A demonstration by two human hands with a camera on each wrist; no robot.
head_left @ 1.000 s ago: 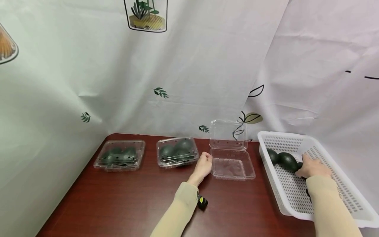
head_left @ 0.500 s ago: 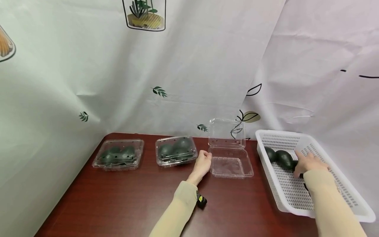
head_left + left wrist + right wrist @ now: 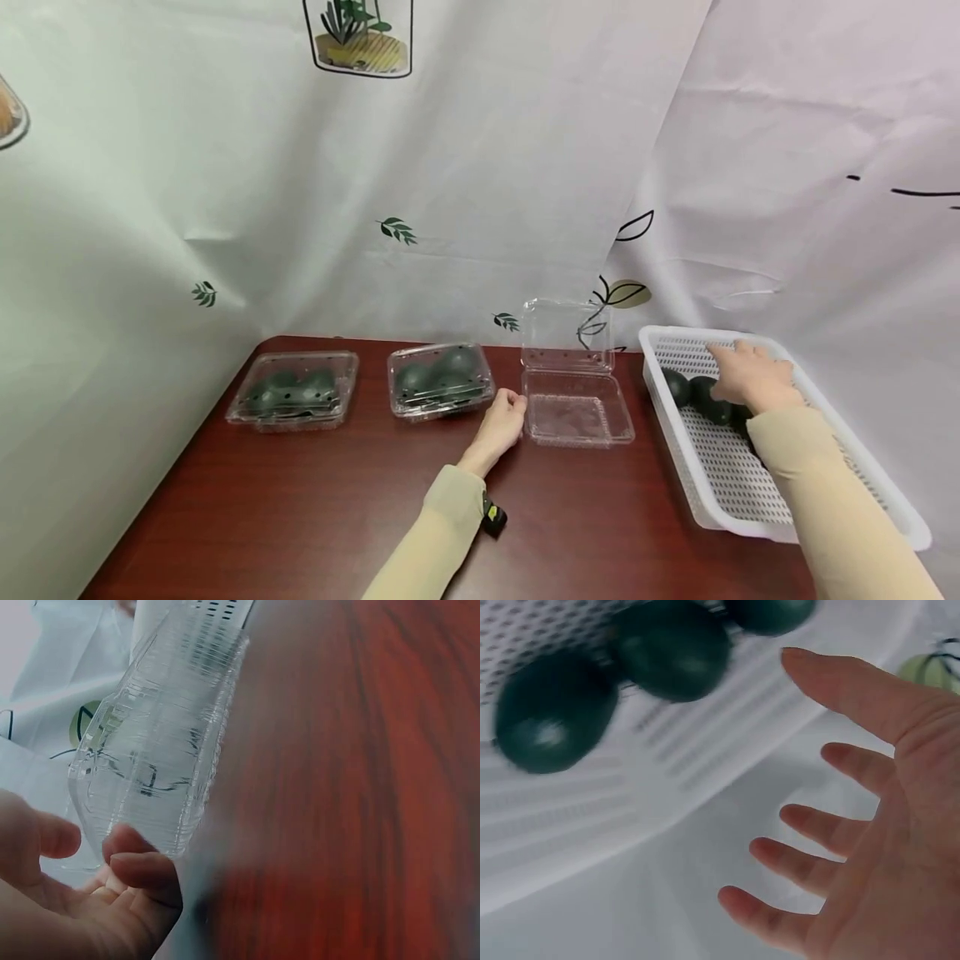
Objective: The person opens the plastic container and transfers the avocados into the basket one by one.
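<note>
My left hand [image 3: 498, 427] stays at the left edge of an open clear plastic clamshell box [image 3: 576, 408]. In the left wrist view the fingers are loosely bent by the box's near corner, with the thumb [image 3: 58, 836] apart from them; whether they touch it I cannot tell. My right hand [image 3: 753, 379] hovers over the white perforated basket [image 3: 686, 467], holding nothing. Its fingers are spread in the right wrist view. Smooth, dark green avocados [image 3: 671, 649] lie in a row in the basket, partly hidden by the right hand in the head view.
Two closed clamshell boxes with dark green avocados stand to the left, one at the far left [image 3: 296, 390] and one nearer the middle [image 3: 441, 380]. A printed white cloth [image 3: 450, 167] hangs behind the dark red table [image 3: 300, 508].
My right hand has lifted from among the avocados and moved toward the basket's back, fingers spreading. My left hand has barely moved. The head view has shifted slightly.
</note>
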